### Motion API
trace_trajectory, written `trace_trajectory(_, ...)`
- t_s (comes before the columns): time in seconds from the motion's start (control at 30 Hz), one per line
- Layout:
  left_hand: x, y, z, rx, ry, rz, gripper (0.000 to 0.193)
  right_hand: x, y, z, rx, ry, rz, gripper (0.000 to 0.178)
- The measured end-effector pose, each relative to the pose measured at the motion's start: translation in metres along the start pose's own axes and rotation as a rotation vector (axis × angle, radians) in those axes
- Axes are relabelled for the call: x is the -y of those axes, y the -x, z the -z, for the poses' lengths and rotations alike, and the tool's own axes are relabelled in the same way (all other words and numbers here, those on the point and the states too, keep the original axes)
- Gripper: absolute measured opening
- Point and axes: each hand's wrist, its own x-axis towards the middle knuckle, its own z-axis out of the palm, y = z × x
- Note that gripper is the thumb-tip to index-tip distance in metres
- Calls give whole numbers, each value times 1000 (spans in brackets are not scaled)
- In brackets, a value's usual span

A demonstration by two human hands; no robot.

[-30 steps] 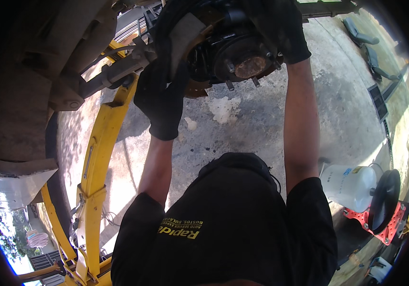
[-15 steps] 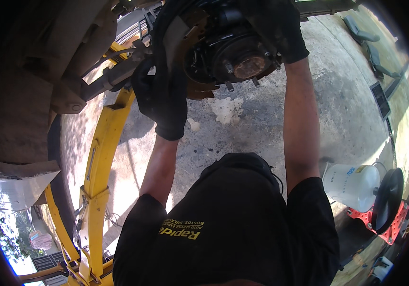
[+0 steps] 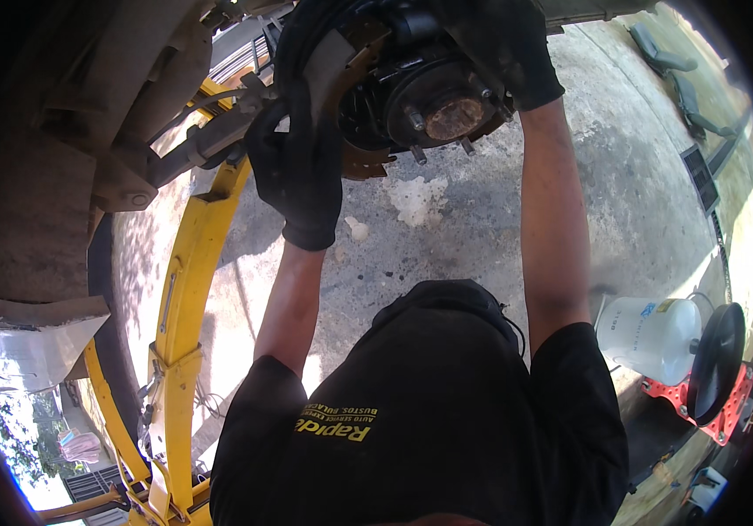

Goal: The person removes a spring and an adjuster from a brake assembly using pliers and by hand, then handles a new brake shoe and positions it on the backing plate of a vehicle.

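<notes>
A dark wheel hub (image 3: pixel 453 119) with protruding studs and a worn, rusty centre hangs at the top of the view. Behind it shows a rust-brown backing plate (image 3: pixel 366 164) with a ragged lower edge. My left hand (image 3: pixel 297 171), in a black glove, is raised at the plate's left side. Its fingers stretch upward and the thumb stands apart; the fingertips blend into dark parts. Over the hub's upper right reaches my right hand (image 3: pixel 517 61), also black-gloved. Its fingers are lost in shadow among the hub parts, so their grip is hidden.
A yellow lift arm (image 3: pixel 192 280) rises at left, beside the vehicle's dark underside (image 3: pixel 34 193). Stained concrete floor (image 3: pixel 446 237) lies below. At right are a white bucket (image 3: pixel 648 337), a black disc (image 3: pixel 717 364) and a red perforated frame (image 3: pixel 670 390). Grey seat-like pieces (image 3: pixel 661 53) lie farther off.
Both hands and the hub sit slightly higher and more to the left in view. The hands keep nearly the same places on the assembly.
</notes>
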Motion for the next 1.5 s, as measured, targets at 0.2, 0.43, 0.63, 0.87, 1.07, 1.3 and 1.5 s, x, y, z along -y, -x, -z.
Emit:
trace_trajectory(0.2,0,-4,4,54,-46,2,32,1,2,0,-22,-9,-9,31)
trace_trajectory(0.43,7,-4,2,-17,-4,-47,35,-1,2,2,-18,-7,29,36)
trace_trajectory(0.63,5,-2,8,53,-52,-7,37,-2,2,4,11,10,41,39)
trace_trajectory(0.87,10,6,5,48,-27,-32,38,0,2,3,3,14,53,39)
trace_trajectory(1.07,2,7,2,22,20,0,34,1,2,4,9,26,41,39)
trace_trajectory(1.3,2,15,-5,-1,28,-3,30,1,2,5,-6,32,64,40)
trace_trajectory(1.5,-1,19,-9,-21,-16,24,30,1,1,3,-4,31,42,39)
